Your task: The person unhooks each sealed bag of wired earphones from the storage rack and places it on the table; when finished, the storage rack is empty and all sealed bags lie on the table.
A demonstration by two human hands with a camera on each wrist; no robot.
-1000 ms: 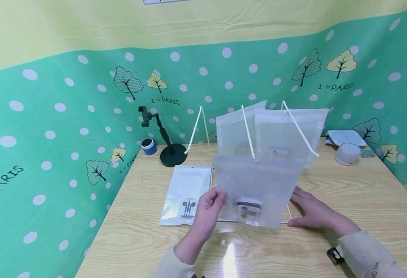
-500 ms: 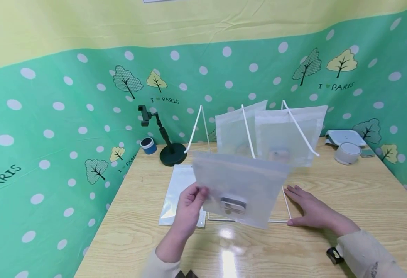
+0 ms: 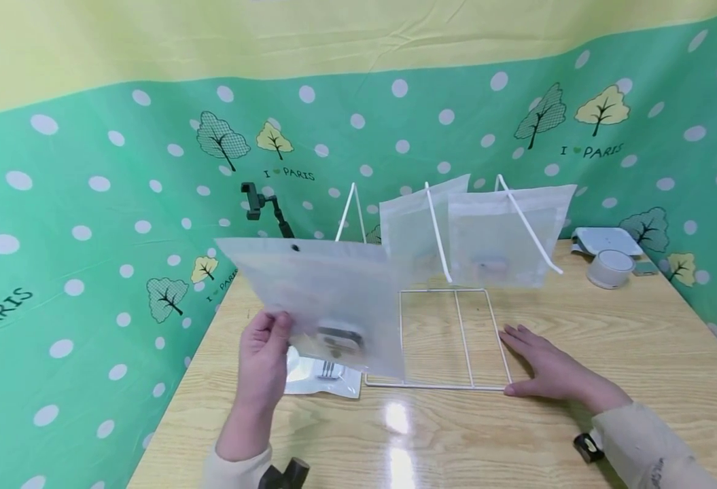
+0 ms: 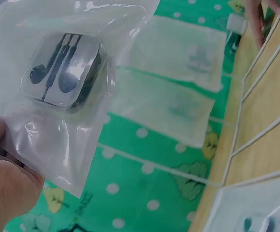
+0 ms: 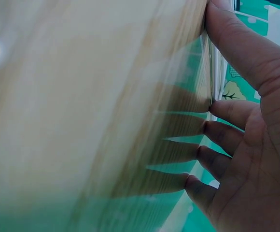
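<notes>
My left hand (image 3: 263,360) pinches the left edge of a translucent zip bag (image 3: 358,285), holding it tilted above the table. Inside lies a clear case of wired earphones (image 4: 63,70), seen close up in the left wrist view. Straight-fingered, my right hand (image 3: 544,370) rests at the front right corner of a white wire display rack (image 3: 438,388), its fingertips down on the tabletop in the right wrist view. Two similar bags, one in the middle (image 3: 419,227) and one at the right (image 3: 505,231), hang from the rack's upper arms. Another earphone bag (image 3: 315,385) lies on the table, partly hidden by the held one.
A black phone stand (image 3: 284,228) stands behind the held bag, its base hidden. At the back right are a white round canister (image 3: 611,269) and a flat white device (image 3: 609,242). A green patterned cloth (image 3: 119,265) hangs behind the wooden table (image 3: 456,441).
My left hand has carried the bag leftward and away from the front of the rack, tilting it further and uncovering the rack's base. My right hand stays in place.
</notes>
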